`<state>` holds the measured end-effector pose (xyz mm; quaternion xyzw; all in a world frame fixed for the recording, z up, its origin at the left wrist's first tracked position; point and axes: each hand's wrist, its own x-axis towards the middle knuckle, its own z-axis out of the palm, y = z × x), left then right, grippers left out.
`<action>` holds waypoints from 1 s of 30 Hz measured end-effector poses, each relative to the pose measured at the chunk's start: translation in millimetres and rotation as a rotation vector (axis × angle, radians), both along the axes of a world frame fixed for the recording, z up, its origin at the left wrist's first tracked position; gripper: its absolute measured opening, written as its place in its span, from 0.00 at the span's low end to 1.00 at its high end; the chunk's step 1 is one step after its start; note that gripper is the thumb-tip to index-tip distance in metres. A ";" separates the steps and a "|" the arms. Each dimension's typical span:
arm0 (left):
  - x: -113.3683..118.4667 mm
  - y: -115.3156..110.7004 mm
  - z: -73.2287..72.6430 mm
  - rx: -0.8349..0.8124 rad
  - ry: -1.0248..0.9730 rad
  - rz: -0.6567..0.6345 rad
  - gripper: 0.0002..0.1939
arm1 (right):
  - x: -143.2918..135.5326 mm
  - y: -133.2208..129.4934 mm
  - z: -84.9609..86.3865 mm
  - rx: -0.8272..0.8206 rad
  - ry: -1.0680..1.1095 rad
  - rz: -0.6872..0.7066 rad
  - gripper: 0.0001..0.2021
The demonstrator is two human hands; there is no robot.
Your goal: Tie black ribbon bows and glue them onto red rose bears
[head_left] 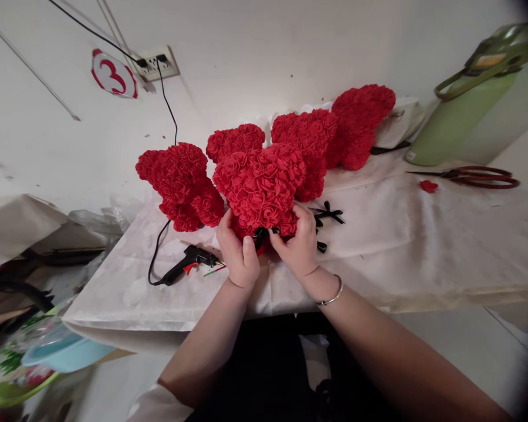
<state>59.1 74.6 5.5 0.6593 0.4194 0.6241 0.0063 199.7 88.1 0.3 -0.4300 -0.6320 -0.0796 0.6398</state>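
A red rose-covered bear [264, 181] is held between both hands near the table's front edge. My left hand [241, 252] wraps round its lower left side, thumb up. On the other side my right hand [298, 241] grips it, with the thumb on a black bow [260, 236] at the bear's neck. The fingertips behind the bear are hidden. More black bows [330, 212] lie on the cloth just right of my right hand. A black glue gun [189, 262] with an orange trigger lies left of my left hand.
Several other red rose bears [178, 181] stand along the wall. At the right are scissors [481, 174], a loose red petal [428, 186] and a tall green bottle [462, 111]. The glue gun's cord runs behind the left bear. A blue basin [66, 351] sits below the table at left.
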 end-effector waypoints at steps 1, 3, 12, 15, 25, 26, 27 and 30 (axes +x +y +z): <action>0.2 -0.2 0.3 0.009 -0.016 -0.005 0.30 | 1.7 -1.5 0.5 0.007 0.002 0.037 0.28; 1.0 -0.4 0.9 0.023 -0.070 -0.025 0.30 | 5.6 -4.0 0.4 0.023 0.019 0.102 0.27; -1.6 4.8 -4.6 -0.063 -0.318 -0.071 0.29 | 14.0 6.2 -19.8 -0.064 0.216 0.159 0.25; -4.5 3.5 -4.0 -0.074 -0.244 -0.040 0.28 | 14.2 5.6 -21.5 -0.096 0.185 0.183 0.27; -1.1 -1.0 4.0 -0.071 0.056 0.101 0.42 | 13.0 -0.7 -12.6 -0.103 0.073 0.229 0.28; 0.3 -2.2 5.3 -0.058 0.077 0.116 0.44 | 13.0 -0.6 -12.4 -0.098 0.077 0.235 0.28; 1.9 -3.5 6.8 -0.041 0.098 0.122 0.45 | 13.0 -0.5 -12.4 -0.093 0.081 0.239 0.28; 6.4 -7.2 11.6 0.006 0.145 0.129 0.47 | 13.0 -0.1 -12.6 -0.096 0.095 0.238 0.27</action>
